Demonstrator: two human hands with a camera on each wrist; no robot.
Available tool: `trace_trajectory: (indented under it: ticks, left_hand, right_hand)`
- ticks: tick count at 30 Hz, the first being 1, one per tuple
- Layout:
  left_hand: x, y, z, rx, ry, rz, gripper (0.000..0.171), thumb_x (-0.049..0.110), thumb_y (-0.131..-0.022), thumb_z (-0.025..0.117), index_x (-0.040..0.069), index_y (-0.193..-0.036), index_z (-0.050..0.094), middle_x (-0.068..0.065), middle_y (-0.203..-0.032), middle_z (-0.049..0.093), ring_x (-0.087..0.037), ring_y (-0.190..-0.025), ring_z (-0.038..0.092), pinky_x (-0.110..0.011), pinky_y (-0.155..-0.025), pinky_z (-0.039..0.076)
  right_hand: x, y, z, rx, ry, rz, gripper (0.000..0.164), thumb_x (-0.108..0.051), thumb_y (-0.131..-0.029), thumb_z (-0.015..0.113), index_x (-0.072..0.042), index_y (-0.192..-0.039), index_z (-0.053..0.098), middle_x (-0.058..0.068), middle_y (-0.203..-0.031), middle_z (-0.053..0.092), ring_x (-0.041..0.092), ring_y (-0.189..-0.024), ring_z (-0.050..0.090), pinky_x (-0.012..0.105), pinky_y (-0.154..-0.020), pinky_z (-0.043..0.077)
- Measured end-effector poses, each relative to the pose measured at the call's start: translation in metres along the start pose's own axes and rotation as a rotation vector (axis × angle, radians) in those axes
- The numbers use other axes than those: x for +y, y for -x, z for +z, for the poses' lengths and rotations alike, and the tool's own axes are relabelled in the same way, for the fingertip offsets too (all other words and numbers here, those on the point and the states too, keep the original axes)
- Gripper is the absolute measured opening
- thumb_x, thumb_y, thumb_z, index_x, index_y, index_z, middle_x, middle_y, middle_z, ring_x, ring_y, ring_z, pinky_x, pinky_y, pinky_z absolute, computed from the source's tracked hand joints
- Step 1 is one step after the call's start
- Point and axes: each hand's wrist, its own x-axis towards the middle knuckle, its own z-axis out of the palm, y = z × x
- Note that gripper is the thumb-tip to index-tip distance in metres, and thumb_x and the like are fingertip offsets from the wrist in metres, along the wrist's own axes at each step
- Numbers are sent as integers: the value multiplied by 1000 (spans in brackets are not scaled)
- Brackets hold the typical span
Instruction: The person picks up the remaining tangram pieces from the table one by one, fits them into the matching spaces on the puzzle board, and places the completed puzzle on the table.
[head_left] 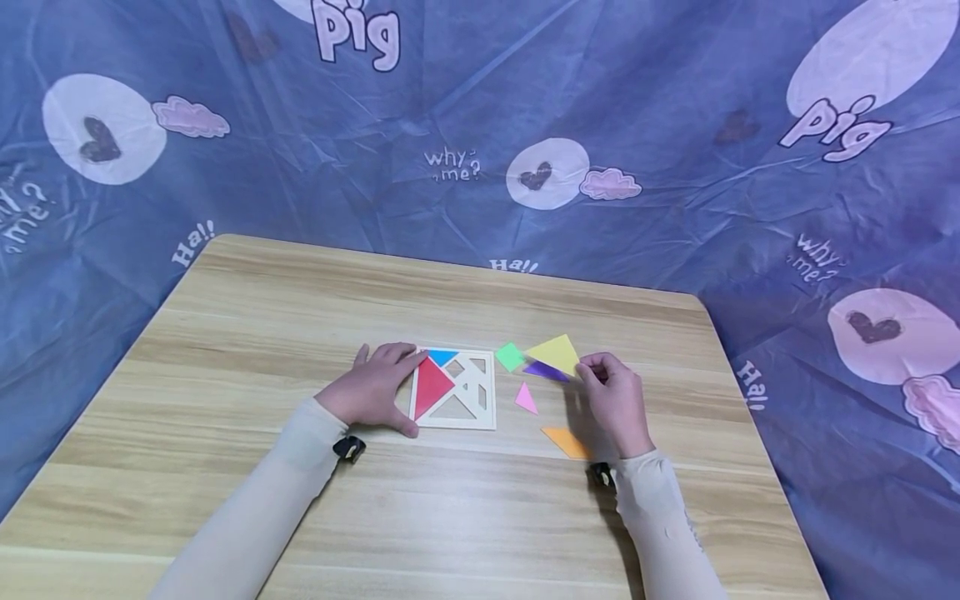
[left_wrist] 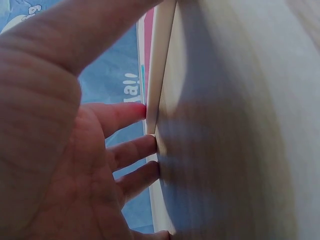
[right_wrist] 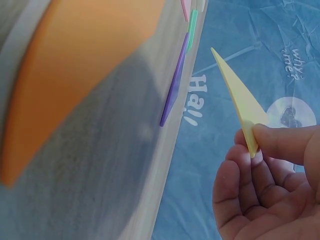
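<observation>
My left hand (head_left: 372,385) spans the left side of a pale tangram board (head_left: 487,423), thumb at the near corner, index finger at the far one. Its other fingertips touch the board's side in the left wrist view. A big red triangle (head_left: 431,388) and a blue triangle (head_left: 442,357) sit in the board; its other slots show bare. My right hand (head_left: 617,398) pinches a big yellow triangle (head_left: 553,353) by one corner between thumb and fingers. The right wrist view shows this yellow piece (right_wrist: 239,100) tilted, raised off the table.
Right of the board lie a green square (head_left: 510,357), a purple piece (head_left: 546,371) partly under the yellow one in view, a pink triangle (head_left: 526,398) and an orange piece (head_left: 567,442) near the right wrist. A printed blue cloth (head_left: 465,100) hangs behind the wooden table (head_left: 420,517).
</observation>
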Motion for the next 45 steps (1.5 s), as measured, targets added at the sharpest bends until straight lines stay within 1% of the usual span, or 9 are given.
trace_trajectory:
  ticks: [4, 11, 21, 27, 31, 34, 39, 42, 45]
  left_hand:
    - [-1, -1, 1, -5, -5, -7, 129, 60, -64, 93, 15, -165, 27, -12, -165, 32, -35, -152, 26, -73, -122, 8]
    - [-1, 0, 3, 5, -22, 1, 121, 62, -63, 93, 15, -160, 37, -13, -164, 33, -36, -151, 27, -75, -120, 11]
    - [-2, 0, 3, 4, -3, 14, 122, 57, -66, 93, 18, -164, 33, -14, -164, 33, -36, -152, 26, -76, -120, 8]
    - [-2, 2, 0, 2, 35, 55, 108, 50, -69, 94, 22, -159, 42, -17, -164, 32, -39, -152, 25, -78, -118, 7]
    - [-1, 2, 0, 15, 34, 33, 103, 62, -71, 88, 23, -157, 45, -14, -165, 33, -35, -153, 25, -74, -121, 7]
    - [1, 0, 3, 75, 34, 17, 92, 67, -76, 80, 24, -152, 52, -13, -160, 40, -35, -149, 33, -73, -121, 12]
    - [5, -5, 6, 189, -4, 25, 68, 54, -85, 80, 17, -140, 63, -14, -145, 55, -37, -135, 49, -65, -117, 33]
    - [6, -7, 7, 213, -37, 22, 65, 47, -87, 80, 13, -140, 64, -13, -139, 59, -36, -129, 54, -58, -112, 42]
    - [7, -8, 6, 210, -59, 13, 65, 43, -90, 77, 9, -142, 62, -14, -137, 61, -34, -126, 56, -55, -110, 45]
  right_hand:
    - [1, 1, 1, -5, 18, -2, 12, -14, -100, 69, -3, -101, 73, 13, -92, 74, 19, -80, 63, 18, -65, 50]
    - [-1, 2, 2, -15, 14, 2, 13, -14, -100, 69, -3, -102, 72, 14, -93, 73, 20, -81, 63, 19, -65, 50]
    - [-2, 3, 4, -27, -5, 6, 12, -13, -100, 69, -2, -102, 73, 13, -92, 73, 17, -78, 60, 18, -63, 49]
    - [0, 3, 4, -20, 3, -3, 12, -14, -100, 69, -3, -102, 72, 12, -90, 72, 18, -77, 60, 19, -62, 49]
    - [1, 2, 3, -22, 13, -2, 13, -15, -101, 69, -3, -102, 72, 12, -90, 72, 20, -78, 60, 20, -63, 48]
    - [1, 2, 3, -24, 13, 3, 13, -16, -101, 69, -4, -102, 72, 12, -90, 72, 20, -79, 60, 21, -64, 48]
    - [-1, 1, 2, -29, 6, 0, 13, -16, -101, 69, -3, -102, 72, 12, -90, 72, 20, -79, 61, 21, -63, 49]
    - [-3, 1, 1, -35, 2, 1, 13, -16, -101, 69, -4, -102, 72, 11, -91, 71, 21, -79, 60, 21, -63, 49]
    - [-4, 2, 0, -46, 1, 13, 13, -16, -101, 68, -4, -103, 72, 11, -91, 71, 21, -79, 60, 21, -63, 49]
